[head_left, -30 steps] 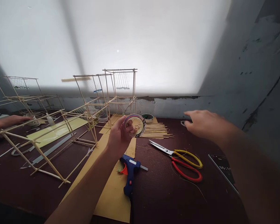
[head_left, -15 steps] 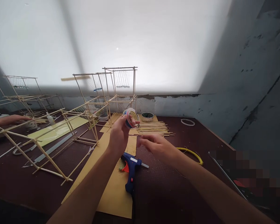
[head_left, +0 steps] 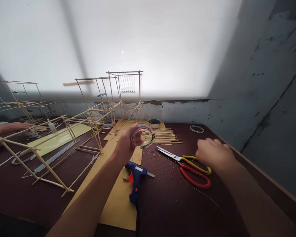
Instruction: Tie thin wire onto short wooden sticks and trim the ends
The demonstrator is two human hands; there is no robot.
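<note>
My left hand point(head_left: 126, 144) is raised over the table and grips a roll of clear tape point(head_left: 143, 136) with a coloured rim, its round face turned toward me. My right hand point(head_left: 213, 154) hovers to the right, just above the yellow and red handles of the scissors point(head_left: 187, 163). It is smeared by motion, with the fingers bent downward, and I cannot make out anything in it. A blue glue gun point(head_left: 135, 179) lies on a yellow paper sheet point(head_left: 118, 204) below the roll.
A pile of thin wooden sticks point(head_left: 166, 136), a small bowl point(head_left: 154, 123) and a white ring point(head_left: 196, 129) lie near the wall. Stick frames point(head_left: 64, 141) stand at the left and behind point(head_left: 124, 95). Another person's hand point(head_left: 14, 126) rests at the far left.
My right hand came from the far right to the roll, then swung back right over the scissors. The left hand turned and slightly lowered the tape roll.
</note>
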